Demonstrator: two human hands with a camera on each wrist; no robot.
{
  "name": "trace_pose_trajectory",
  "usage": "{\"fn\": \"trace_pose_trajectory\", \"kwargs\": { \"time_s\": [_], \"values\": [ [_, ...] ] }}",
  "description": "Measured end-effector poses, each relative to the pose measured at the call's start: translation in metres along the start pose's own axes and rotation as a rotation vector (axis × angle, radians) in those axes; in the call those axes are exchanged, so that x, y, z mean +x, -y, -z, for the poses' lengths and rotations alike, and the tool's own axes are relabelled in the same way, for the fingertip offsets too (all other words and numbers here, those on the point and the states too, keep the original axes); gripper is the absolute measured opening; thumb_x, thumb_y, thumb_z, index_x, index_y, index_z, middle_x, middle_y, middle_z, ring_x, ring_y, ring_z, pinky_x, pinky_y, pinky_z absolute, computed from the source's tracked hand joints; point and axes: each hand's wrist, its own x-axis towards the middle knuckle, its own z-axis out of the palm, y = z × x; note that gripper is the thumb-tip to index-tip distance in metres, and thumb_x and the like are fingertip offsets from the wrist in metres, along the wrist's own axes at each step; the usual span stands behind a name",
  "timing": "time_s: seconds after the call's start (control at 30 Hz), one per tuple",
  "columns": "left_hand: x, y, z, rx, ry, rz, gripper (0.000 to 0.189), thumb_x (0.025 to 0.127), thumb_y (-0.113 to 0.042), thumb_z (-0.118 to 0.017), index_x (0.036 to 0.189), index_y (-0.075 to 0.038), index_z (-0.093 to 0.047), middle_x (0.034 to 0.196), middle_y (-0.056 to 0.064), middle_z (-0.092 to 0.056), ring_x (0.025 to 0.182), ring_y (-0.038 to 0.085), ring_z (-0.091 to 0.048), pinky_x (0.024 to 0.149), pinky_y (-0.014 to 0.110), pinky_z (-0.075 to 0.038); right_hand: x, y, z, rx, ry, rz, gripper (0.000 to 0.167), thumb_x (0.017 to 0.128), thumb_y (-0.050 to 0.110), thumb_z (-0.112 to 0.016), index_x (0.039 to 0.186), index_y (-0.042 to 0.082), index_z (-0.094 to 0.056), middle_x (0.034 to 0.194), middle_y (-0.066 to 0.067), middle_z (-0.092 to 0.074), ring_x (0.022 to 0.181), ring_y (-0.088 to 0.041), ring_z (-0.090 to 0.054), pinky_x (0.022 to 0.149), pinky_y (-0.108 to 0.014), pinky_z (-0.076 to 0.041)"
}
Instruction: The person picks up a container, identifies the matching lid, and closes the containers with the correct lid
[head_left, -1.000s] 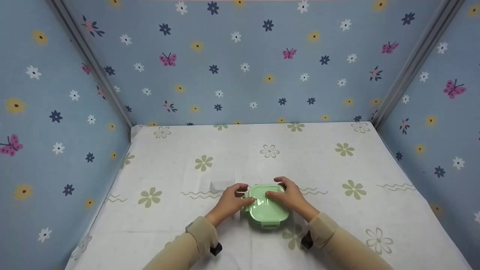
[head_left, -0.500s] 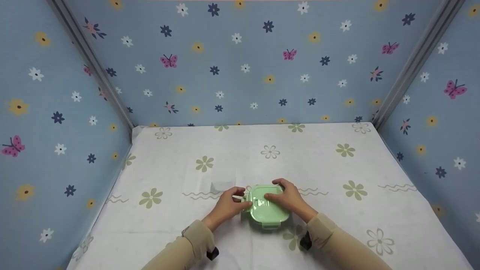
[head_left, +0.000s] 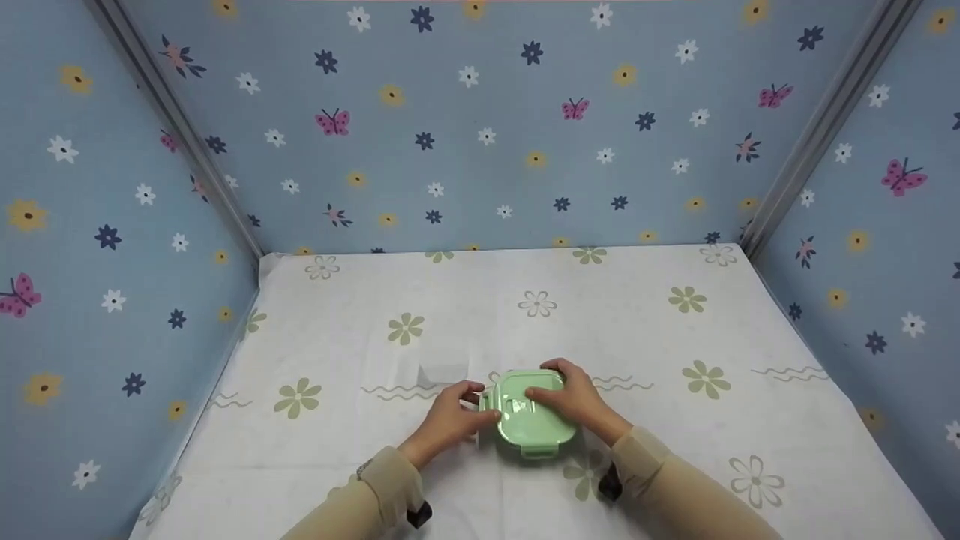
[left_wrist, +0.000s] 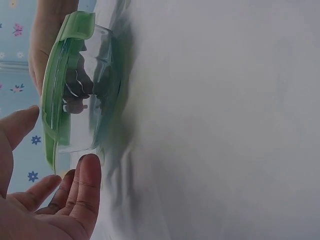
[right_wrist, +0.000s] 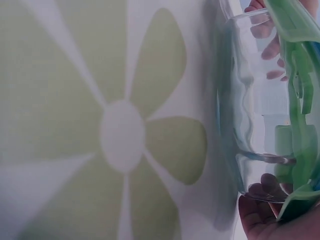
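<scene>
A glass food container [head_left: 534, 427] with a light green clip-on lid sits on the table in the head view. My right hand [head_left: 581, 397] grips its right side, thumb on top of the lid and fingers round the far edge. On the left, my left hand [head_left: 448, 418] is at the lid's left clip [head_left: 486, 405], which sticks outward. Its thumb reaches the lid's edge, while the other fingers point loosely at the container. Seen from the left wrist, the front clip [left_wrist: 82, 25] is folded down against the glass [left_wrist: 82, 132].
A white flowered cloth [head_left: 337, 442] covers the table. Left of the container lies a faint pale, see-through-looking patch [head_left: 442, 369], its kind unclear. Blue patterned walls [head_left: 480, 165] enclose the back and both sides.
My left hand has drawn slightly toward me and left, and its thumb has slid down along the lid's left edge. My right hand keeps its hold; the container stays about where it was.
</scene>
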Motion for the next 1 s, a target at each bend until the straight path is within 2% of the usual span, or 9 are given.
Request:
{"fn": "trace_pose_trajectory", "kwargs": {
  "time_s": [0.1, 0.37, 0.6, 0.77, 1.0],
  "values": [
    [0.0, 0.0, -0.001, 0.001, -0.009, 0.007, 0.064, 0.088, -0.027, -0.089, 0.136, 0.005, -0.063, 0.116, 0.016, -0.069, 0.096, 0.022, -0.069, 0.071, 0.035, -0.065, 0.001, -0.001, -0.001, 0.023, -0.007, 0.01, 0.061, 0.088, 0.034, -0.092, 0.135, 0.004, -0.067, 0.132, -0.012, -0.072, 0.124, -0.029, -0.066, 0.115, -0.053, -0.051],
    [-0.003, -0.001, -0.002, 0.006, -0.063, 0.02, 0.052, 0.088, -0.028, -0.091, 0.123, 0.003, -0.068, 0.104, 0.012, -0.068, 0.076, 0.016, -0.066, 0.065, 0.03, -0.061, 0.003, -0.007, -0.002, 0.086, -0.006, -0.003, 0.059, 0.087, 0.033, -0.093, 0.132, 0.005, -0.067, 0.129, -0.01, -0.072, 0.122, -0.027, -0.066, 0.115, -0.052, -0.05],
    [-0.003, -0.005, -0.002, 0.085, -0.109, 0.003, 0.05, 0.084, -0.031, -0.093, 0.116, 0.001, -0.07, 0.098, 0.009, -0.069, 0.08, 0.016, -0.063, 0.069, 0.029, -0.055, 0.004, -0.008, -0.004, 0.121, -0.024, -0.009, 0.056, 0.086, 0.03, -0.094, 0.129, 0.005, -0.069, 0.127, -0.01, -0.073, 0.121, -0.027, -0.066, 0.115, -0.051, -0.049],
    [-0.004, -0.009, -0.002, 0.116, -0.128, 0.026, 0.05, 0.083, -0.032, -0.094, 0.114, 0.0, -0.071, 0.096, 0.007, -0.068, 0.084, 0.018, -0.06, 0.073, 0.03, -0.051, 0.004, -0.009, -0.006, 0.142, -0.037, -0.026, 0.059, 0.084, 0.03, -0.096, 0.13, 0.005, -0.069, 0.129, -0.011, -0.073, 0.121, -0.027, -0.066, 0.114, -0.051, -0.05],
    [-0.004, -0.012, -0.004, 0.129, -0.128, 0.034, 0.051, 0.083, -0.031, -0.094, 0.114, 0.002, -0.07, 0.094, 0.007, -0.067, 0.082, 0.017, -0.06, 0.072, 0.03, -0.051, 0.004, -0.012, -0.005, 0.201, -0.07, -0.031, 0.056, 0.083, 0.027, -0.096, 0.127, 0.003, -0.07, 0.124, -0.011, -0.074, 0.114, -0.024, -0.067, 0.104, -0.042, -0.054]
  ]
}}
